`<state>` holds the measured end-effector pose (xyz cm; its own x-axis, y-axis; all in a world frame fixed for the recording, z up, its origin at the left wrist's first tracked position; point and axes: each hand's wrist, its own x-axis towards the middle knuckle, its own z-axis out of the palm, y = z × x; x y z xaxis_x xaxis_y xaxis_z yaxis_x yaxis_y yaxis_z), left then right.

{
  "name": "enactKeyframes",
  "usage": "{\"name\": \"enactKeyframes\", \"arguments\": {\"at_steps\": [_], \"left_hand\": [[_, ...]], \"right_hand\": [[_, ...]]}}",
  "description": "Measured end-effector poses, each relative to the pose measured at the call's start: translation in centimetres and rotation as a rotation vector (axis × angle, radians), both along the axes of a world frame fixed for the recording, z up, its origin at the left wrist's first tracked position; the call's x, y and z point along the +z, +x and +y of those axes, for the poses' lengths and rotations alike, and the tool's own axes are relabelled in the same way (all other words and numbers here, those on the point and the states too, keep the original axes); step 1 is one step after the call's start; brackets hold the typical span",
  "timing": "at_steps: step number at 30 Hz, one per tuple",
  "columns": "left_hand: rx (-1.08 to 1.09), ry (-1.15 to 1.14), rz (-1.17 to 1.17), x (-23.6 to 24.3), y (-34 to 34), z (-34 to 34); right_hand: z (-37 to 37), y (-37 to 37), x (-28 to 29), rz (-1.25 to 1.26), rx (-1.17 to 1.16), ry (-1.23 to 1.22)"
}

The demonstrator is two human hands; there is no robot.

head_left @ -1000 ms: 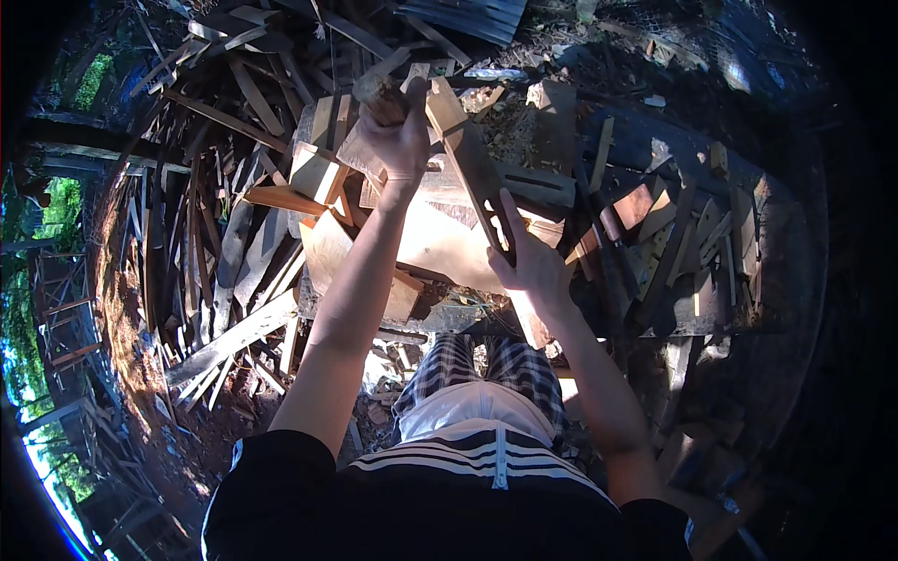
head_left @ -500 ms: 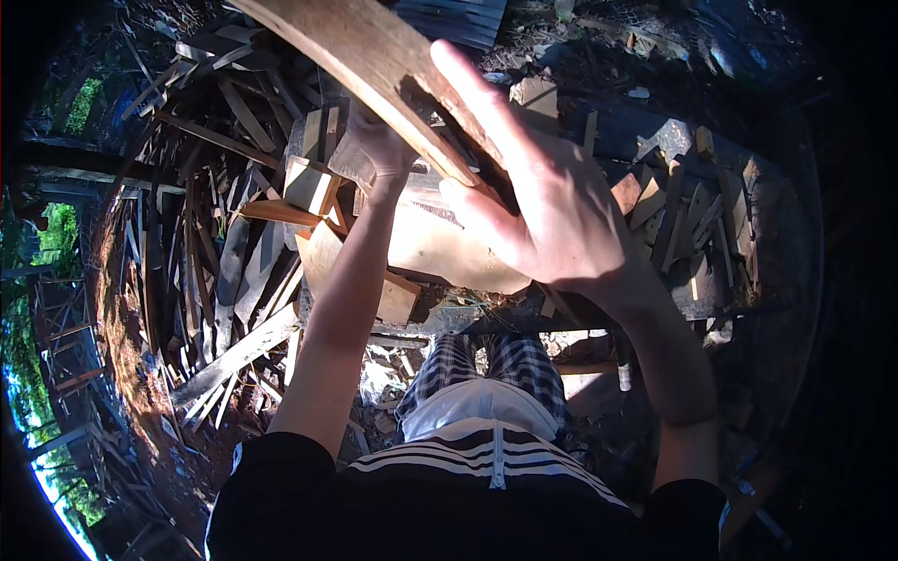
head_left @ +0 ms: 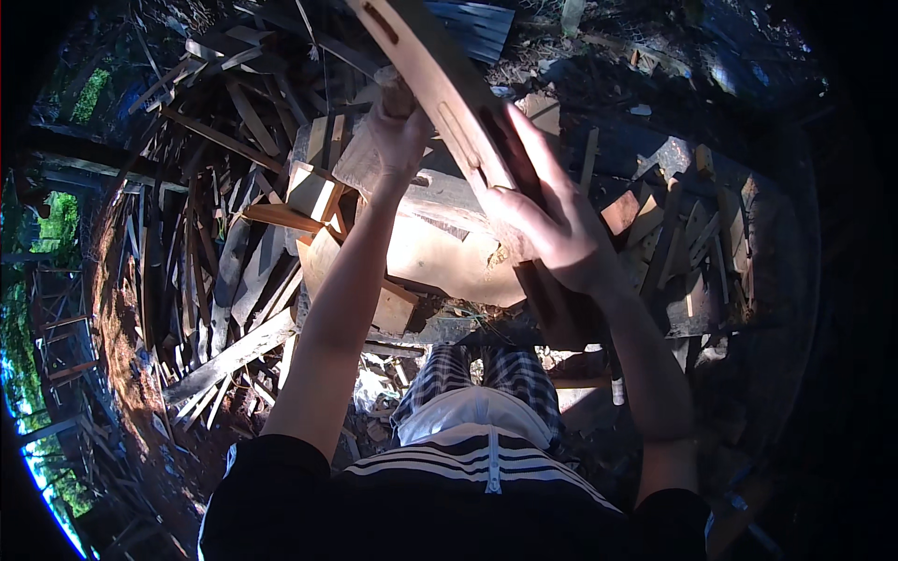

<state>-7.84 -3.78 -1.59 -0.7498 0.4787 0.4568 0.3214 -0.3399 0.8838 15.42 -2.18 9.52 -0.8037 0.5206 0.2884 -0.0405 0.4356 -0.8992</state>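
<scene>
A long, curved wooden piece (head_left: 440, 84) slants up and away across the upper middle, with narrow slots cut along its edge. My right hand (head_left: 566, 224) grips its near end, thumb on the lit side and fingers along the shaded side. My left hand (head_left: 398, 140) is closed round a wooden stub with a blunt end (head_left: 395, 92), close beside the curved piece; whether the two are joined I cannot tell. Below them a pale board (head_left: 449, 257) lies on the dark workbench (head_left: 468, 327), next to a thick wooden block (head_left: 355, 168).
Offcuts (head_left: 669, 224) lie along the bench's right side. To the left is a large heap of scrap wood (head_left: 234, 262). Small wood blocks (head_left: 313, 192) sit at the bench's left end. A corrugated sheet (head_left: 472, 28) lies beyond.
The curved piece has turned, so its slotted edge now shows, and its near end has come lower. My right hand has closed in on it; the stub in my left hand has come into view.
</scene>
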Motion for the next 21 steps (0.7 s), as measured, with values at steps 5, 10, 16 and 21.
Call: {"name": "enactKeyframes", "arguments": {"at_steps": [5,10,16,21], "left_hand": [[0.253,0.062,-0.037,-0.4,-3.2,-0.2],[0.481,0.169,-0.020,-0.1,-1.4,-1.5],[0.154,0.101,-0.249,0.5,-2.8,-3.2],[-0.121,0.049,-0.470,3.4,-3.2,-4.2]], "right_hand": [[-3.9,3.7,-6.5,-0.228,-0.172,-0.187],[-5.1,5.8,-13.2,-0.368,-0.215,-0.096],[-3.2,5.2,-12.1,-0.704,-0.150,0.031],[-2.8,5.7,-12.7,-0.672,-0.146,0.175]]}}
